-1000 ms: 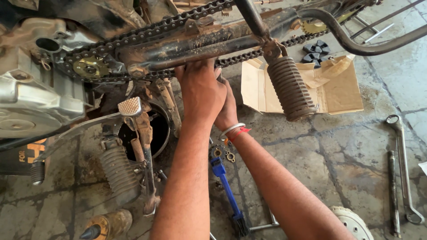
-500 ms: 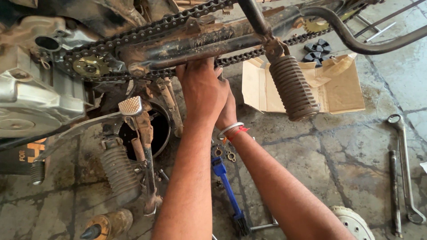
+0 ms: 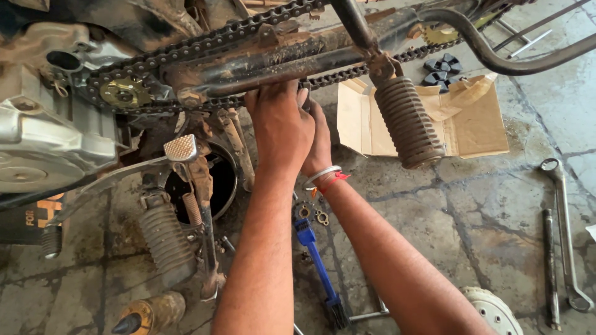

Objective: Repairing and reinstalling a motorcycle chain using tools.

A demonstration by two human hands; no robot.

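We press our left hand (image 3: 280, 127) flat on the rusty frame (image 3: 273, 59) just under the chain (image 3: 205, 43), our right hand (image 3: 320, 139) tucked behind it, its grip hidden so we cannot tell, a blue brush (image 3: 316, 263) on the floor below.

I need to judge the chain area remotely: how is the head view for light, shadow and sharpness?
Head view: even daylight, no harsh glare; the chain and both hands, left hand and right hand, are sharp; the engine cavity top left falls into deep shadow; bright floor at right slightly washed; frame edges bend mildly from the wide lens.
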